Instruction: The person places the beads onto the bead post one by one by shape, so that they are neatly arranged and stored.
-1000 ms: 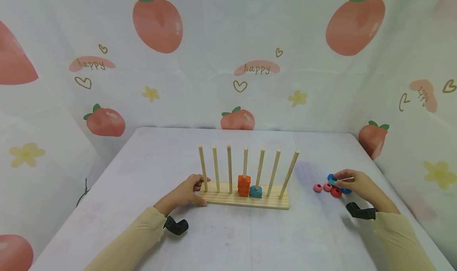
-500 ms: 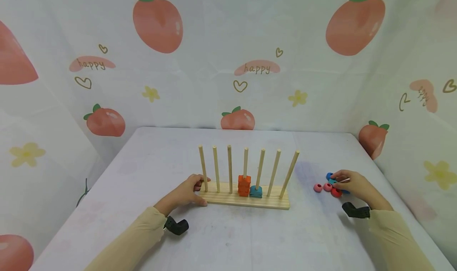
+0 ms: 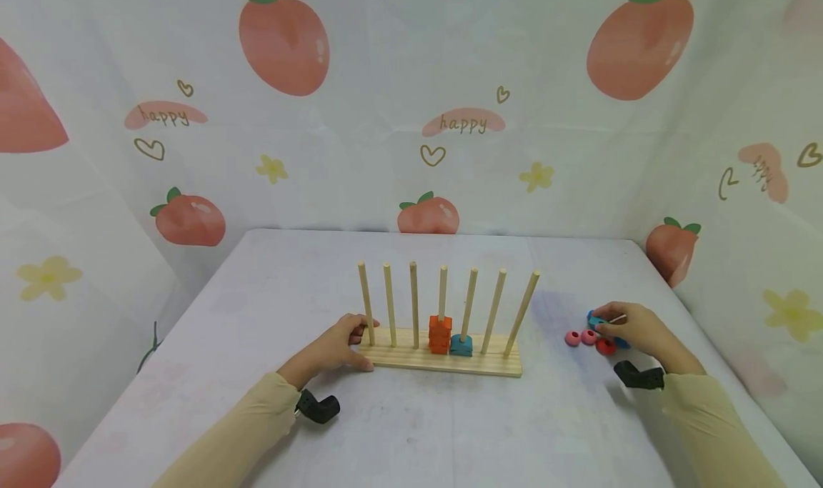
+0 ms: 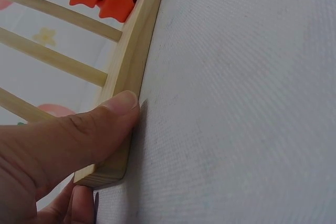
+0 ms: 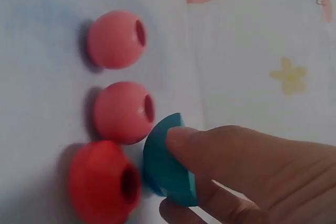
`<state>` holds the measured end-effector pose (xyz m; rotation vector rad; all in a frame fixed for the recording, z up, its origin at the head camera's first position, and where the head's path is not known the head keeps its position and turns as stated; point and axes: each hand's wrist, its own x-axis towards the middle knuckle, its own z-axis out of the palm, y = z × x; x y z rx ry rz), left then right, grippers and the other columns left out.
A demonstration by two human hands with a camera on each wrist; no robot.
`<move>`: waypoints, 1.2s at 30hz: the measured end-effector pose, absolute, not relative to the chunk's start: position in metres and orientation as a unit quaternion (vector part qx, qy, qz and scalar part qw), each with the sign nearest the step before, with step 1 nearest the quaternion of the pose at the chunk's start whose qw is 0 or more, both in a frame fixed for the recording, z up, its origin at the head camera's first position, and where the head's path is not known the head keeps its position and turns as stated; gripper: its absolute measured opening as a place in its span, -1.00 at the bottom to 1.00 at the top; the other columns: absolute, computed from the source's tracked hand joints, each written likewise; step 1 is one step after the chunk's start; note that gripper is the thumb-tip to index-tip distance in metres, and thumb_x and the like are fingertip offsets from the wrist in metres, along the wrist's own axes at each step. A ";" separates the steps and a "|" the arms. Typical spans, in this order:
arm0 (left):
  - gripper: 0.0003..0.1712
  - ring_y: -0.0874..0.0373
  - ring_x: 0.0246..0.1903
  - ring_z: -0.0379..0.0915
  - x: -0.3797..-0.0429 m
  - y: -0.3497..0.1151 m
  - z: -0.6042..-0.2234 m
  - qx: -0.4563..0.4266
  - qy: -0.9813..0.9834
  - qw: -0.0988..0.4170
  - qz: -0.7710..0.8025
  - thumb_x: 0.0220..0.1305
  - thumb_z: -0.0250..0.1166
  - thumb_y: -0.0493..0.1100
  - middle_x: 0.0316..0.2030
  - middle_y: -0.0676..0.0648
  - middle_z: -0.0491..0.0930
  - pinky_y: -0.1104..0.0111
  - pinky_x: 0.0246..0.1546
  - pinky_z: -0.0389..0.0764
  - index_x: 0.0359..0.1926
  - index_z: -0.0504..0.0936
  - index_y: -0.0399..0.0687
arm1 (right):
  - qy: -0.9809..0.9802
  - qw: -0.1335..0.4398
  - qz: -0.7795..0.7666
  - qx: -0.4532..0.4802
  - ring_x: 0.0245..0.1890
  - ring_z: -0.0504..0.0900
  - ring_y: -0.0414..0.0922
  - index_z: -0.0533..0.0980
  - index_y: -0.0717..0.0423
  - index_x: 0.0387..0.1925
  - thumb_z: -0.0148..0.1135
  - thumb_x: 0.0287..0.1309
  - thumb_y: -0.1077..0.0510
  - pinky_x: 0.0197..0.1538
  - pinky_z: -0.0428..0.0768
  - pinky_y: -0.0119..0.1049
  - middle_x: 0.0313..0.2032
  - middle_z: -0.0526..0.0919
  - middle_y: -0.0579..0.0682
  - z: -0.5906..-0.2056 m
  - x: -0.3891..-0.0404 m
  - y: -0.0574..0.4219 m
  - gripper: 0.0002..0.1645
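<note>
presently, the wooden peg rack (image 3: pixel 405 358) stands upright near the middle of the table (image 3: pixel 398 438), seven pegs along its base. fourth peg from the person's left: a stack of orange star beads (image 3: pixel 440 334), three showing in the left wrist view, the topmost cut by the frame edge. fifth peg: teal pieces (image 3: pixel 461 346) seated low beside that stack; number not clear.

loose group on the table, well right of the rack: two pink beads (image 5: pixel 123 111), holes visible, and a red bead (image 5: pixel 100 182) cut off by the lower edge of the right wrist view. blue pieces (image 3: pixel 621 342) lie partly hidden under and behind the right hand (image 3: pixel 643 331); shapes hard to make out. that hand pinches a teal half-round piece (image 5: pixel 168 166) between thumb and fingers, just beside the red bead; cannot tell whether the piece touches the blue below it.

left hand (image 3: pixel 341 338) grips the rack's left end: thumb pressed along the front edge, other fingers round the end, mostly out of sight in the wrist view. both forearms reach forward, sleeves down to the wrists.
</note>
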<state>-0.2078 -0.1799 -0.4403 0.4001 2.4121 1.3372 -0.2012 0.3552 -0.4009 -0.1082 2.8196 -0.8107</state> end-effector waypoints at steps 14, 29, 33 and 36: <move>-0.12 -0.04 0.08 0.34 -0.207 -0.180 -0.440 0.145 0.853 0.177 0.470 -0.22 0.58 -0.40 0.09 -0.25 0.31 0.06 0.18 0.39 0.22 0.41 -0.27 | 0.945 -0.038 -0.316 -0.072 -0.10 0.64 -0.01 0.47 0.18 0.18 0.11 0.32 -0.16 -0.02 0.59 0.01 -0.06 0.68 0.20 -0.357 -0.192 0.316 -0.40; -0.11 -0.11 0.12 0.37 -0.207 -0.180 -0.436 0.156 0.841 0.187 0.483 -0.18 0.57 -0.40 0.10 -0.28 0.29 0.10 0.16 0.45 0.24 0.37 -0.33 | 0.668 -0.155 -0.698 -0.204 -0.19 0.69 -0.29 0.45 0.26 0.22 0.07 0.27 0.45 -0.03 0.58 -0.49 -0.17 0.62 -0.12 -0.308 -0.167 0.256 -0.52; -0.12 -0.11 0.12 0.38 -0.207 -0.180 -0.436 0.158 0.841 0.187 0.482 -0.18 0.56 -0.41 0.09 -0.29 0.29 0.10 0.15 0.46 0.23 0.37 -0.34 | 0.615 -0.185 -0.736 -0.214 -0.19 0.68 -0.24 0.50 0.33 0.11 0.08 0.25 0.47 0.01 0.58 -0.47 -0.21 0.69 -0.09 -0.296 -0.156 0.238 -0.60; -0.12 -0.10 0.11 0.38 -0.206 -0.179 -0.436 0.158 0.842 0.187 0.481 -0.18 0.56 -0.41 0.09 -0.29 0.29 0.10 0.15 0.46 0.23 0.37 -0.34 | 0.578 -0.196 -0.761 -0.218 -0.19 0.66 -0.19 0.51 0.34 0.07 0.11 0.24 0.46 0.03 0.57 -0.46 -0.19 0.69 -0.04 -0.290 -0.149 0.225 -0.64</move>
